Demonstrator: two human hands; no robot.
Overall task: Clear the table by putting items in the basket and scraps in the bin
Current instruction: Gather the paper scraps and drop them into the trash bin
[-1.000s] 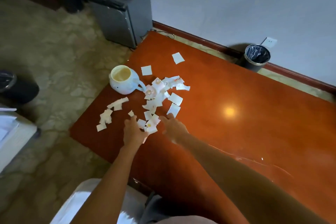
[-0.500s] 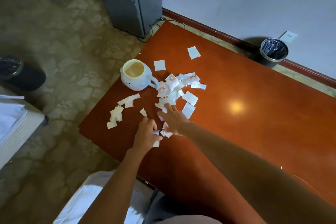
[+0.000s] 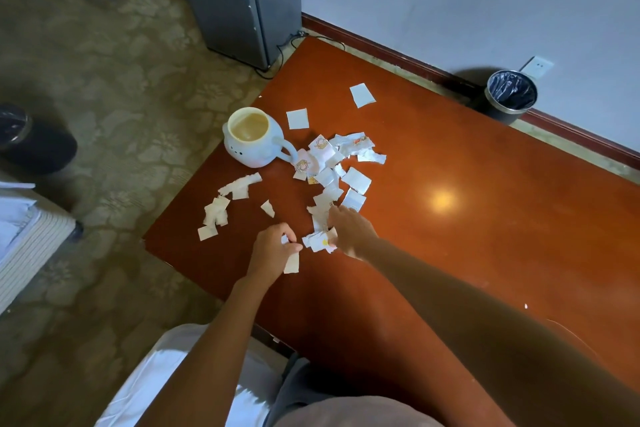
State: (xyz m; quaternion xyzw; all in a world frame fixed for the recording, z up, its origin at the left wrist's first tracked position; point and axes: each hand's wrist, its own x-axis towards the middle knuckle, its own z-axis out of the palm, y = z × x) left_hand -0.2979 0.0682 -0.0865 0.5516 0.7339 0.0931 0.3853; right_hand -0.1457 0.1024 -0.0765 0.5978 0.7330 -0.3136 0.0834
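Several white paper scraps [image 3: 356,180] lie scattered over the left end of a glossy red-brown table [image 3: 485,218]. A pale round mug [image 3: 252,140] with a handle stands upright near the table's left edge, beside the scraps. My left hand [image 3: 273,250] is closed around a few scraps near the front edge, with one piece hanging below the fingers. My right hand [image 3: 349,229] lies flat on the scraps just to the right, fingers spread over them. A black bin [image 3: 512,95] with a liner stands on the floor by the wall, beyond the table's far side.
A grey cabinet [image 3: 242,10] stands on the carpet past the table's far left corner, with a cable trailing beside it. Another dark bin [image 3: 31,142] sits on the floor at the left. A white striped box [image 3: 24,246] is at the left edge.
My left hand has closed on scraps and drawn back toward the front edge. My right hand has slid left onto the pile, pulling scraps toward me. The view has tilted down.
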